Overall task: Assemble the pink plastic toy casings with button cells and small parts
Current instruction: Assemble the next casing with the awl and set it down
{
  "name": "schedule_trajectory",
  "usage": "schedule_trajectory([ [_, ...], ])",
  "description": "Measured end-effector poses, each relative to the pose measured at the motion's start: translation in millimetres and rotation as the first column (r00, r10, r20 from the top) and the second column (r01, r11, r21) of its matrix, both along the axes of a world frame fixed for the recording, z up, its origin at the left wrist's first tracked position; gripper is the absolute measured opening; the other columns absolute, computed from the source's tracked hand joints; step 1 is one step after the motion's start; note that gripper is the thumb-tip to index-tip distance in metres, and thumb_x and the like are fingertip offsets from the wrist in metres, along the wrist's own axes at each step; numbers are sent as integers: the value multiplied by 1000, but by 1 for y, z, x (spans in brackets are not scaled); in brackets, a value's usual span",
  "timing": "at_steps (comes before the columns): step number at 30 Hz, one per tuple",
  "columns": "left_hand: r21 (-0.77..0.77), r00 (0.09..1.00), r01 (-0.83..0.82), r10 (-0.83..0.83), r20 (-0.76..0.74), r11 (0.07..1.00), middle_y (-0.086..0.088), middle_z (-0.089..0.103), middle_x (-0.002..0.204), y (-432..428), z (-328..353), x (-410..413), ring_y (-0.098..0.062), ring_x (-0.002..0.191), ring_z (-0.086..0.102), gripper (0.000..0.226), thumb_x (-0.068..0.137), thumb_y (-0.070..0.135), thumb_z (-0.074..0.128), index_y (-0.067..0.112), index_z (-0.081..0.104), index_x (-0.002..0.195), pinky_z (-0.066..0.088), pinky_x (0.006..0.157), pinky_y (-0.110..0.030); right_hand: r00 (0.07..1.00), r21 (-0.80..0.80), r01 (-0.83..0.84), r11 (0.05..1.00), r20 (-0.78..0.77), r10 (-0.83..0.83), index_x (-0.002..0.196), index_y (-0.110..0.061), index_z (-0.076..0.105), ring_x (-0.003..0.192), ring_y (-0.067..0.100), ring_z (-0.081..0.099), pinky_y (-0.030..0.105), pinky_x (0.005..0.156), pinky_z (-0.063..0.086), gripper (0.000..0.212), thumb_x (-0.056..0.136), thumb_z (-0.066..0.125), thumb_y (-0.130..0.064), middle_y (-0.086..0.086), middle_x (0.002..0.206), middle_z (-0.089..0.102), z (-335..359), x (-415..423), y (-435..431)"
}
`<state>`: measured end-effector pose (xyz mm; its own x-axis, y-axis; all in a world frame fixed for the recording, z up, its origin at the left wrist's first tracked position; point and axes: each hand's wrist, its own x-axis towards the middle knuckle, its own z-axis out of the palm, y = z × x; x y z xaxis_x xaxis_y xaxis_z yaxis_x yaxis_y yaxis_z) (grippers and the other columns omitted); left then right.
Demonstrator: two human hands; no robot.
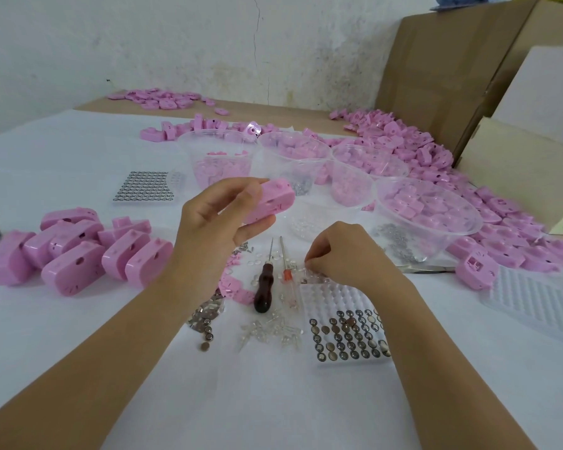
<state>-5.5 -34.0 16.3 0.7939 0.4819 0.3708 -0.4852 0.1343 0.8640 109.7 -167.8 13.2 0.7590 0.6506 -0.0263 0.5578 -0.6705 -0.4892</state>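
My left hand [213, 222] grips a pink plastic casing [270, 198] and holds it up above the white table. My right hand [342, 251] is down on the table with its fingertips pinched together over the top of a clear blister tray [335, 293]; what they pinch is too small to see. The tray's near rows hold several button cells [348, 336]. Loose button cells [205, 319] lie by my left forearm. Two screwdrivers lie between my hands, one dark-handled [264, 287] and one clear-handled [288, 277]. Small clear parts [270, 329] are scattered in front of them.
Several finished pink casings [75, 251] are piled at the left. Clear tubs [426, 212] of pink parts stand behind my hands, with a full cell tray [147, 186] to their left. More pink parts [436, 157] heap along the right, by cardboard boxes [452, 69].
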Motion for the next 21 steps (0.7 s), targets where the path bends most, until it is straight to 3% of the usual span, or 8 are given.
schedule_trajectory([
  [2,-9,1000,-8,8,1,1000,2,73,89,0,1,-1,-18,91,70,11,72,22,68,24,75,81,55,75,-22,1000,19,-5,1000,-1,5,83,-15,73,59,8,56,15,51,38,9,82,66,-11,-1,75,67,0,0,0],
  [5,35,997,-48,50,-57,998,5,71,87,1,0,0,-18,94,67,33,67,12,78,22,66,96,55,82,-29,999,43,-28,999,27,27,85,-19,73,58,7,55,16,53,38,7,80,72,-22,-4,73,65,-2,-3,2],
  [8,64,993,-69,74,-90,996,3,71,94,0,0,0,-23,103,64,39,59,18,75,22,66,96,49,95,-36,998,22,-49,999,28,49,80,-15,75,49,6,50,14,47,34,5,79,70,-15,0,73,69,-4,-6,5],
  [12,74,994,-65,71,-83,995,5,71,94,-2,1,0,-15,98,65,46,45,35,77,26,69,89,52,84,-22,999,-9,-46,999,15,46,79,-11,73,61,14,58,18,53,41,4,79,69,-9,4,78,70,-2,-6,6],
  [15,94,994,-46,54,-93,994,4,72,96,-1,-1,1,-18,99,65,47,50,23,81,24,67,95,52,84,-23,999,-28,-46,999,4,46,75,-12,71,67,15,61,16,53,40,3,78,72,-12,5,79,70,-1,-5,5],
  [19,77,996,19,-12,-93,997,-2,69,108,0,-4,0,-32,105,63,42,66,7,69,18,63,105,53,90,-37,998,-45,-58,997,22,59,69,-16,64,66,13,59,17,53,40,11,78,71,-14,-1,74,65,-1,-5,3],
  [21,82,995,45,-38,-89,996,-7,65,115,-1,-4,0,-34,104,63,43,66,5,67,18,62,107,54,88,-36,997,-43,-67,997,38,68,68,-19,59,67,13,57,18,54,39,15,78,67,-12,-5,69,60,-3,-5,4],
])
